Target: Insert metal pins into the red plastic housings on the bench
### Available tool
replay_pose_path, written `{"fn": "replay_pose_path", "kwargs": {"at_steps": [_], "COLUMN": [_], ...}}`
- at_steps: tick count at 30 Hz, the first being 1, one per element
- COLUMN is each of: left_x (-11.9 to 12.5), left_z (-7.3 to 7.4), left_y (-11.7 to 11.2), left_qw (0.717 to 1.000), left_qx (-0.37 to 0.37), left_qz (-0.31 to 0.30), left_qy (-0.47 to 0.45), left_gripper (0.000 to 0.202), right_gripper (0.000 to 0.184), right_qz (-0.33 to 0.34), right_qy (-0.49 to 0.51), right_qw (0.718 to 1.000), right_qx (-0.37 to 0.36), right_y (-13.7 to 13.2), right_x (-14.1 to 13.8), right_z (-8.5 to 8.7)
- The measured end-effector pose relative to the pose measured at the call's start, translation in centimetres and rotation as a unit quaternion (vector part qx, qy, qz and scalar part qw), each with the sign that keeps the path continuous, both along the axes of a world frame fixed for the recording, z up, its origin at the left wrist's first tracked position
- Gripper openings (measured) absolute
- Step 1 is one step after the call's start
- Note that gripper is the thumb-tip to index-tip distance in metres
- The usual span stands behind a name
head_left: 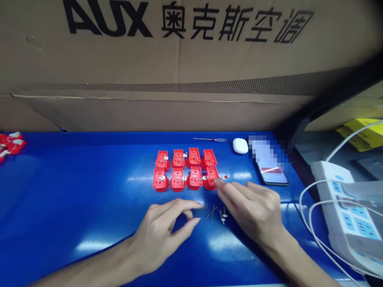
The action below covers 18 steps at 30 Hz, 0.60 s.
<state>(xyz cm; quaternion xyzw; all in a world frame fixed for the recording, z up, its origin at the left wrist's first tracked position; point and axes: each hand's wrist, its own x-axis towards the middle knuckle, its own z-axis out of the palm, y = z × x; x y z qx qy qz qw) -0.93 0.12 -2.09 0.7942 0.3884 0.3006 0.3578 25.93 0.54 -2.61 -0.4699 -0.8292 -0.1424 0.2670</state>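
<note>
Pixelation blots out the upper part of the phone (pixel 273 172) lying at the right of the blue table (pixel 74 199), so only its lower screen shows. The power strip (pixel 348 207) and its white cables (pixel 308 223) run off the right edge, and a few red pieces (pixel 10 144) at the far left are cut by the frame. The small metal pins (pixel 214 212) scattered between the hands are too fine to count or to tell apart. Metal tabs sit on some of the red plastic parts (pixel 185 171), but their shape is unclear.

Those eight red parts stand in two rows of four at the middle of the table, in front of the cardboard box (pixel 179 59). Beyond them lie a thin screwdriver (pixel 209 139) and a white earbud case (pixel 240 146).

The left hand (pixel 161 235) rests palm down, forearm coming in from the lower left. Its forefinger stretches right towards the pins with the thumb below it; the gap between them is narrow and nothing shows in it.

The right hand (pixel 254 207) reaches in from the lower right, back of the hand up, fingers pointing left to the front right red part. Its fingertips touch that part's edge beside a tiny red-and-white piece (pixel 225 176). Whether they pinch anything cannot be made out.
</note>
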Motion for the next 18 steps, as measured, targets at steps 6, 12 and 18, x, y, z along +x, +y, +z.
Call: {"fn": "replay_pose_path", "kwargs": {"at_steps": [6,12,18], "left_x": [0.04,0.00,0.01], "left_z": [0.06,0.02,-0.04], "left_y": [-0.03,0.00,0.03], "left_qw": [1.000,1.000,1.000], "left_qx": [0.006,-0.001,0.004], "left_qz": [0.004,-0.001,0.002], "left_qy": [0.002,0.001,0.006], "left_gripper": [0.032,0.031,0.032], "right_gripper": [0.011,0.010,0.010], "right_qz": [-0.011,-0.019,-0.017], "right_qy": [0.000,-0.022,-0.031], "right_qw": [1.000,0.999,0.999], "right_qx": [-0.004,-0.016,-0.030], "right_y": [-0.05,0.18,0.26], "right_x": [-0.08,-0.19,-0.36], "right_z": [0.25,0.49,0.58]}}
